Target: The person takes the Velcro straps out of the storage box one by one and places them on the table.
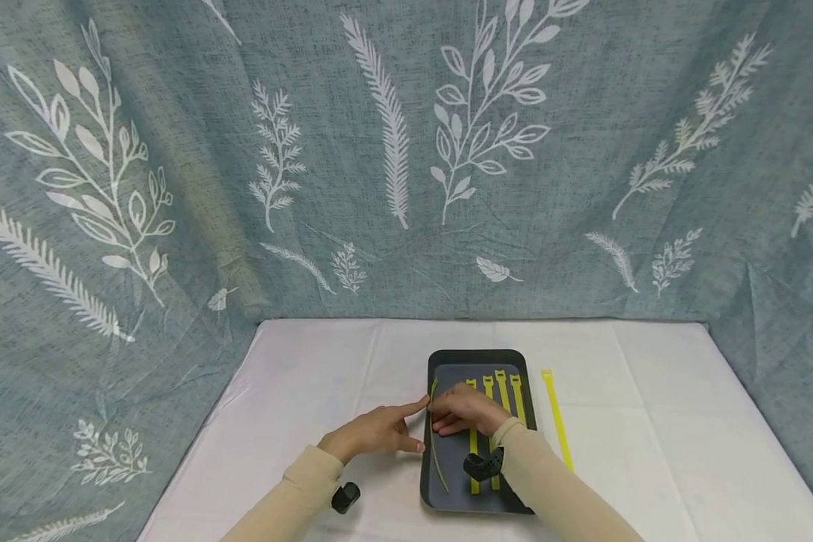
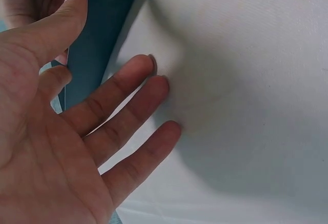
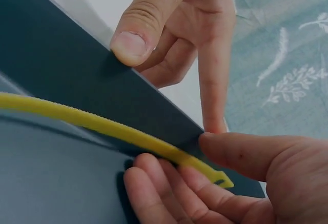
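Observation:
A yellow slotted cable strap [image 1: 436, 461] stands on its thin edge along the left inner wall of a dark tray [image 1: 461, 504]. My right hand [image 1: 470, 410] reaches into the tray and holds this strap near its slotted end. In the right wrist view the strap [image 3: 92, 120] runs between thumb and curled fingers, the thumb tip right at the rim. My left hand [image 1: 377, 433] is at the tray's left side, thumb and extended index finger touching the rim. Its other three fingers [image 2: 128, 98] spread loosely over the white cloth.
Several more yellow straps [image 1: 503, 391] lie lengthwise in the tray, partly covered by the right hand and forearm. Another yellow strap [image 1: 558, 418] lies on the white tablecloth [image 1: 650, 421], right of the tray. A patterned blue-grey curtain [image 1: 406, 256] hangs behind the table.

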Demonstrator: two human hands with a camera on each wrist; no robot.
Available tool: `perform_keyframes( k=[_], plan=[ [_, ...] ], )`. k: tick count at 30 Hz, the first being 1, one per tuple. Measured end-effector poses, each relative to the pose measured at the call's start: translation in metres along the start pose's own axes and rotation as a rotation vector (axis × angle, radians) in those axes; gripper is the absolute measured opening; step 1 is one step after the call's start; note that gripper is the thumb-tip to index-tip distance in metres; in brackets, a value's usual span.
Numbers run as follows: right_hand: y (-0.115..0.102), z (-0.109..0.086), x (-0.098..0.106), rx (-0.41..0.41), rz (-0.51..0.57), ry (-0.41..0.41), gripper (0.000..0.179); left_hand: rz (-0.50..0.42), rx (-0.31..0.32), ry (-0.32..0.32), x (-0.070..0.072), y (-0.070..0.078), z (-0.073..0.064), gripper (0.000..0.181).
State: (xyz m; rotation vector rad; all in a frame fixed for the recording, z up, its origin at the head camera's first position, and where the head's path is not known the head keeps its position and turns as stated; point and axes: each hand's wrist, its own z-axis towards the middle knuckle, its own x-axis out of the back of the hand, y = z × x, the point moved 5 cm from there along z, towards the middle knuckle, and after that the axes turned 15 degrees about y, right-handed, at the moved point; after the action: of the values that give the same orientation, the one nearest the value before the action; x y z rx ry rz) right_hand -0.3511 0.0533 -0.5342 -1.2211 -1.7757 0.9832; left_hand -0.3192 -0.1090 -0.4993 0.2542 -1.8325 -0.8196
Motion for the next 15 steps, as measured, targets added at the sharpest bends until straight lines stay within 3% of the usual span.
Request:
perform_keyframes(
  k=[15],
  plan=[
    [0.0054, 0.0059, 0.0003, -0.033, 0.02, 0.05, 0.02, -0.017, -0.003, 0.0, 0.0005, -0.0001, 0.0024, 0.084]
  ],
)
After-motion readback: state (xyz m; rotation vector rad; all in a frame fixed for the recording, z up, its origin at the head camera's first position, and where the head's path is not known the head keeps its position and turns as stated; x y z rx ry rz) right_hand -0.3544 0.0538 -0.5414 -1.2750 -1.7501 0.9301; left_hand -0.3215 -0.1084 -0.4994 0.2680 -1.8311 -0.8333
